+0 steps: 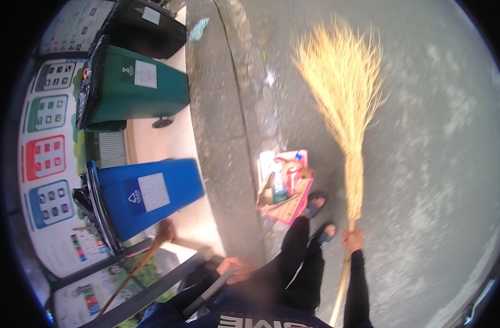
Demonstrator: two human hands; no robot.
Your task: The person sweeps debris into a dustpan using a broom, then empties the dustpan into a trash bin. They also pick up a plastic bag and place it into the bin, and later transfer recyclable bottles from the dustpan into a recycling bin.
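Observation:
My right hand point(353, 240) is closed around the wooden handle of a large straw broom point(340, 74), just below its bound neck; the bristles fan out away from me over the pavement. Near my body on the left, my left hand point(237, 269) grips a grey bar-like handle point(209, 291), whose lower part runs out of view. An open cardboard box point(289, 211) with pink edges lies on the ground by my sandalled feet. Inside it are plastic bottles, among them a clear one with a green label point(279, 192) and a red one point(292, 178).
A blue bin point(151, 192), a green bin point(143, 88) and a black bin point(151, 33) stand at left behind a concrete kerb point(217, 135). A second broom point(143, 258) leans near the blue bin. Crumpled pale litter point(199, 29) lies on the kerb. Sorting signboards line the far left.

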